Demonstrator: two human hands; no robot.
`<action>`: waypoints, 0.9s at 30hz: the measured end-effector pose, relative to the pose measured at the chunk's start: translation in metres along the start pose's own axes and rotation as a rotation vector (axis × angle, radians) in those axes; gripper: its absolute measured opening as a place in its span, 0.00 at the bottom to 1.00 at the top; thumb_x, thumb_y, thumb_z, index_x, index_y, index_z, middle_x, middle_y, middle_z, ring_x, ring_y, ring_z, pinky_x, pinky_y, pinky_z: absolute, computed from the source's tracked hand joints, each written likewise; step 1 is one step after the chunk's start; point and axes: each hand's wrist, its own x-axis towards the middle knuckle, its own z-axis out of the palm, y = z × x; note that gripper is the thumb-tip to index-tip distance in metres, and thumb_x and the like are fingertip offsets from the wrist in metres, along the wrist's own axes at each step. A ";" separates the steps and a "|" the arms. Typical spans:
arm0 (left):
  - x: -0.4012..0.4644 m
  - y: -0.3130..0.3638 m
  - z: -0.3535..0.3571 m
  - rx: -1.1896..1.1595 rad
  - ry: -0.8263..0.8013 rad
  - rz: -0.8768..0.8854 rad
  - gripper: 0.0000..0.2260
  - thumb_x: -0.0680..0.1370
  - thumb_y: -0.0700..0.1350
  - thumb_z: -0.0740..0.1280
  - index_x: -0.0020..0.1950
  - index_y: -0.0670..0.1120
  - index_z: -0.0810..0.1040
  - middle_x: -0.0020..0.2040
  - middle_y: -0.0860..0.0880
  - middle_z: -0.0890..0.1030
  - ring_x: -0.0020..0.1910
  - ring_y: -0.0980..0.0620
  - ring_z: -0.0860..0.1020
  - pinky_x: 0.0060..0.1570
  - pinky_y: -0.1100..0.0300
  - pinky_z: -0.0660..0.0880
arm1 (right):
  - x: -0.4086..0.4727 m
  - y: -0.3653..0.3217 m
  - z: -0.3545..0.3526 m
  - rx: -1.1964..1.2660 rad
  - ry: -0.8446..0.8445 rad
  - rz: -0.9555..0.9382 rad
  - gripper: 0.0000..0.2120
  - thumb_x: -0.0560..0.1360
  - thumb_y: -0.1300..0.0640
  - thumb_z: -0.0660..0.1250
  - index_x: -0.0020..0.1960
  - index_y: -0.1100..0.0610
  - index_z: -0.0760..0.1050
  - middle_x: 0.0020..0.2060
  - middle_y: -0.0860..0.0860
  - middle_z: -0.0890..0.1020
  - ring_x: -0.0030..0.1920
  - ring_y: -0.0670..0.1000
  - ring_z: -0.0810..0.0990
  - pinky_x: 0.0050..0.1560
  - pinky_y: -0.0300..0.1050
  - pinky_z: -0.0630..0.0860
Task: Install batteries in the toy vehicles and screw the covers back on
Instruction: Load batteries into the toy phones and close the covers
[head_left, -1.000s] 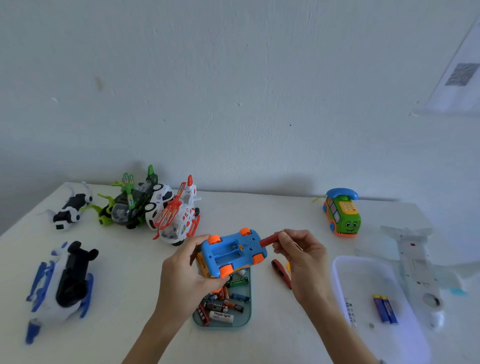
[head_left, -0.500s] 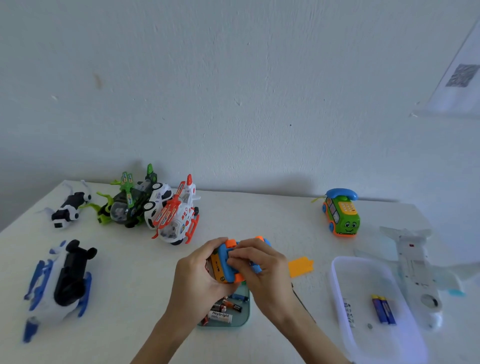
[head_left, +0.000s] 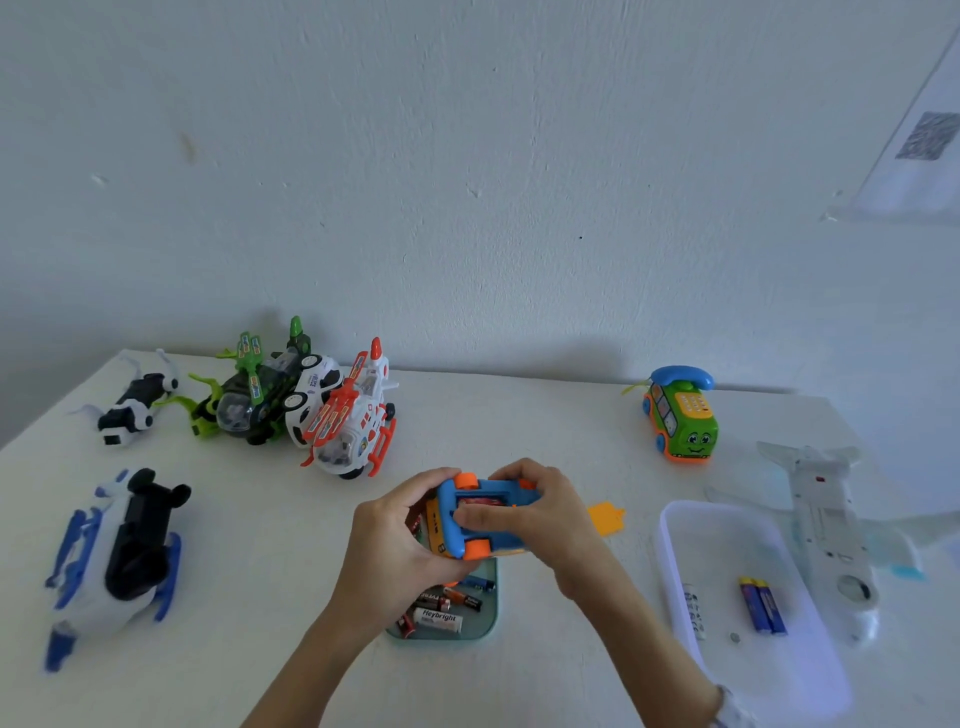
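A blue toy car (head_left: 485, 512) with orange wheels is held upside down above a teal battery tray (head_left: 491, 621). My left hand (head_left: 400, 535) grips its left end. My right hand (head_left: 540, 514) curls over its right side, with the thumb pressing into the open battery bay, where a red battery shows. The orange battery cover (head_left: 605, 517) lies on the table just right of my hands. The tray holds several loose batteries (head_left: 441, 618).
A white bin (head_left: 675, 566) at right holds two blue batteries (head_left: 763, 605) and a small screw. A white toy plane (head_left: 826, 525) lies beside it. A green phone car (head_left: 683, 415) stands behind; helicopters (head_left: 353, 415) and other toys (head_left: 117, 551) crowd the left.
My right hand brought a red battery to the car and now presses it into the bay. The car has tilted and lowered slightly. The orange cover came into view on the table.
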 end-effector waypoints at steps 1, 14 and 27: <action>0.000 0.000 0.000 0.009 -0.001 0.011 0.34 0.57 0.45 0.83 0.59 0.57 0.75 0.54 0.66 0.78 0.51 0.64 0.79 0.48 0.74 0.74 | 0.001 0.001 0.000 0.028 -0.004 0.011 0.22 0.57 0.48 0.82 0.45 0.54 0.78 0.42 0.52 0.81 0.40 0.47 0.79 0.38 0.38 0.76; 0.005 -0.008 -0.001 0.013 -0.018 0.023 0.35 0.58 0.42 0.83 0.61 0.55 0.76 0.54 0.61 0.80 0.53 0.62 0.79 0.51 0.72 0.75 | 0.010 0.006 0.007 0.101 0.015 0.106 0.27 0.53 0.44 0.81 0.46 0.51 0.76 0.51 0.55 0.78 0.47 0.52 0.80 0.37 0.40 0.73; 0.007 -0.015 -0.021 0.061 0.064 -0.005 0.34 0.58 0.39 0.83 0.60 0.55 0.76 0.49 0.60 0.81 0.51 0.61 0.79 0.50 0.72 0.75 | 0.000 0.020 0.032 0.044 0.195 -0.107 0.30 0.65 0.39 0.71 0.62 0.48 0.69 0.58 0.44 0.68 0.57 0.45 0.73 0.52 0.40 0.77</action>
